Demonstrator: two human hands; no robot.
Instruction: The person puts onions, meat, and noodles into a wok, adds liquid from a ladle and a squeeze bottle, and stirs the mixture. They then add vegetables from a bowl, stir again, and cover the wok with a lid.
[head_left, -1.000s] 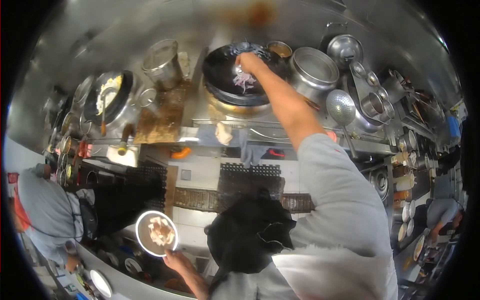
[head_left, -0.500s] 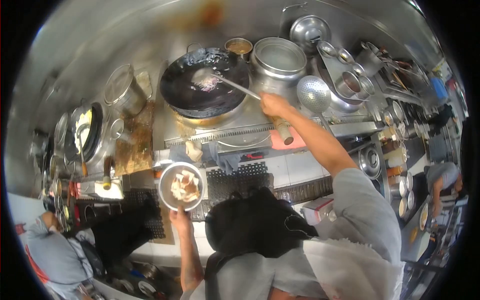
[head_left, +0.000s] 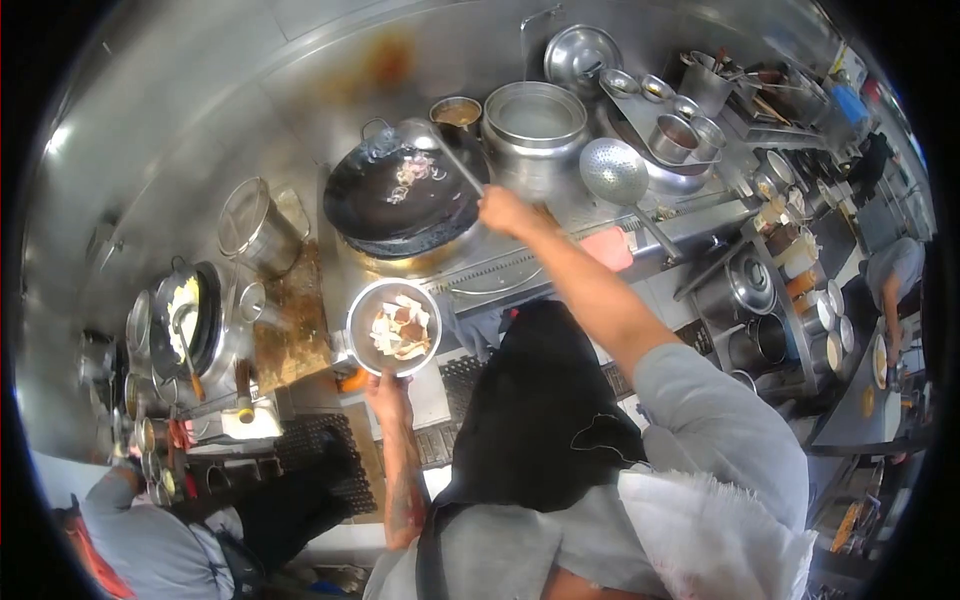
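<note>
My left hand (head_left: 387, 386) holds a round metal bowl (head_left: 395, 327) of pale sliced pieces, up near the stove's front edge. My right hand (head_left: 508, 211) grips the handle of a long ladle (head_left: 452, 158) whose cup rests at the far rim of a black wok (head_left: 404, 203). A few purple and pale bits lie in the wok. The bowl sits just below and left of the wok.
A tall steel pot (head_left: 535, 122) and a small sauce pot (head_left: 456, 112) stand behind the wok. A perforated skimmer (head_left: 617, 174) lies to the right. Another wok with food (head_left: 186, 316) and a lidded pot (head_left: 252, 222) are at left. Co-workers stand at bottom left and far right.
My left hand has brought the bowl up from low at my side to the stove's edge. My right hand left the wok, took the ladle handle and moved its cup to the far rim.
</note>
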